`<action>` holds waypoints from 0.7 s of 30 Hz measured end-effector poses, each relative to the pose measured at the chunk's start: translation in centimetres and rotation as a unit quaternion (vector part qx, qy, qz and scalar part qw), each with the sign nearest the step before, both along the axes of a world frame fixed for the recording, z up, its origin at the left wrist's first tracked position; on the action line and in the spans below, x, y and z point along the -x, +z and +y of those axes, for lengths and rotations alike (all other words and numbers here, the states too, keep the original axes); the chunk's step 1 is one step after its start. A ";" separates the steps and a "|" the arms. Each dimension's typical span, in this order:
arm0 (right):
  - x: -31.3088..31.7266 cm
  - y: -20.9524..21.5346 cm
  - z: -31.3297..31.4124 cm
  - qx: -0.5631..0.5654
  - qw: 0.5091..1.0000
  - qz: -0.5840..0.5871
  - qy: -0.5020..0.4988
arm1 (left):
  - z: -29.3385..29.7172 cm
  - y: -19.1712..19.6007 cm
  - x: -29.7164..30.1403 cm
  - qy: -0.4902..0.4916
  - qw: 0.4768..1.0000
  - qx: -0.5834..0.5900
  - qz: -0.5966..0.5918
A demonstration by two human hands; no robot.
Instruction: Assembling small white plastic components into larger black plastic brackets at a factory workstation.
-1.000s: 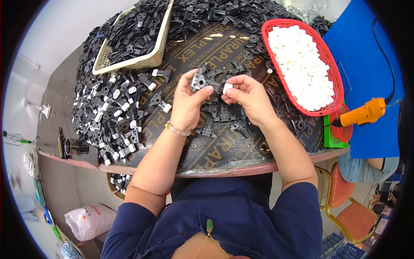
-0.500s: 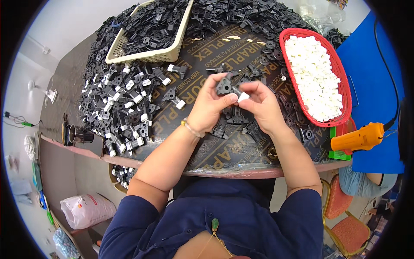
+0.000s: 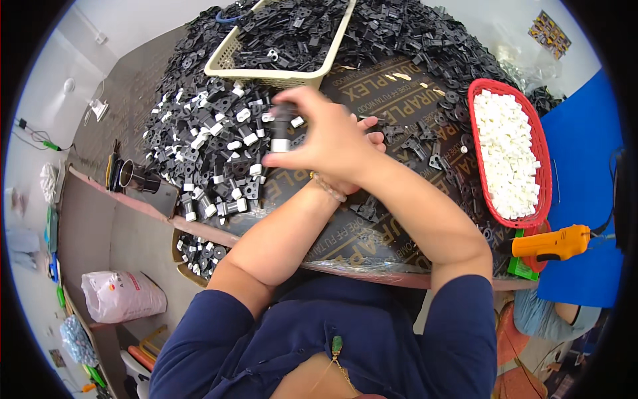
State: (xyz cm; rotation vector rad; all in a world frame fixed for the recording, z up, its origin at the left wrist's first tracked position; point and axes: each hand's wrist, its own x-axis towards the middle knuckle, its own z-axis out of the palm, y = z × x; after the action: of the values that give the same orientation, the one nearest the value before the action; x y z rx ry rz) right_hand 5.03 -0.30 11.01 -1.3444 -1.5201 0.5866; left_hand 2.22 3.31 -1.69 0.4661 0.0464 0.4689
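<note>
1. Clock's centre is the middle of the view. Right hand [image 3: 325,133] is around 12, up over the table [image 3: 372,239], its forearm crossing over the left wrist.
2. The black plastic fitting [image 3: 282,120] with a white end cap [image 3: 281,145] is at 11 o'clock, between that hand's thumb and fingers, white end toward the thumb. Thumb and fingers are spread apart around it, but it's pretty blurry, so I can't tell if they're actually clamped on it.
3. Left hand [image 3: 376,138] is mostly tucked behind the right hand and forearm, with a few fingertips poking out at about 1. Can't tell if it's holding anything. There's a beaded bracelet [image 3: 329,189] on that wrist.
4. Big heap of white-capped fittings [image 3: 206,146] at 10, just beside the right hand's thumb side.
5. Cream plastic basket [image 3: 279,75] between 11 and 12, loaded with black parts, and a huge pile of black parts [image 3: 392,33] behind it, running round to 1.
6. A few loose black parts [image 3: 415,143] at 2, near the left fingertips.
7. Red woven basket [image 3: 545,173] between 2 and 3, full of small white caps [image 3: 508,153].
8. Orange corded power tool [image 3: 551,243] just past 3, metal cup [image 3: 129,175] at 9.
</note>
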 end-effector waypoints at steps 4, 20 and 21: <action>4.4 -2.0 9.4 -0.161 0.959 -0.232 -0.028 | 1.8 0.2 -0.5 -0.061 0.992 0.107 0.032; -15.0 -7.1 -13.4 0.220 0.801 -0.422 -0.362 | 0.2 2.9 0.1 0.253 0.819 -0.452 0.244; -15.0 -7.4 -14.1 0.258 0.781 -0.428 -0.374 | 0.5 2.5 0.3 0.294 0.684 -0.611 0.269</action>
State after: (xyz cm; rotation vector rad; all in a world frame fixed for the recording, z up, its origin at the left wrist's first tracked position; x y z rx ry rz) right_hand 20.02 -14.43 3.56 -2.7115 -1.2995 -0.2129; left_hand 1.90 3.82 0.84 1.9666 0.4896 0.9651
